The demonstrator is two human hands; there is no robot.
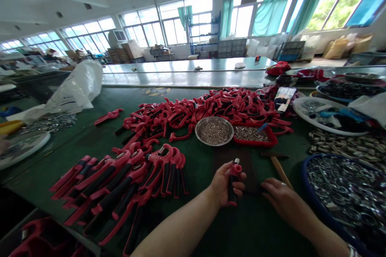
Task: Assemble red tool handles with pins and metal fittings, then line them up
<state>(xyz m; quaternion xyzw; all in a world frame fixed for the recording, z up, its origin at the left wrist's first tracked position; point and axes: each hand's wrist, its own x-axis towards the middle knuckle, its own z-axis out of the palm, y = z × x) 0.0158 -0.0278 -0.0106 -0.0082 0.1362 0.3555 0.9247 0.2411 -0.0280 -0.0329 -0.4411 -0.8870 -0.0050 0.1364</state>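
Note:
My left hand [224, 184] is closed around a red and black grip handle [233, 180], held upright with a small metal piece at its top. My right hand [282, 200] rests on the green table just right of it, fingers curled toward the handle's lower end; what they pinch, if anything, is hidden. A wooden-handled hammer [279, 166] lies just beyond my right hand. A round metal dish [214, 130] of small metal parts and a red tray [256, 136] of pins stand behind.
A row of assembled red and black grippers [126, 184] lies at the left. A big heap of red handles [211, 108] fills the middle back. A blue-rimmed basin of metal rings [343, 192] stands right. A phone [284, 98] and a white bag [78, 88] sit farther back.

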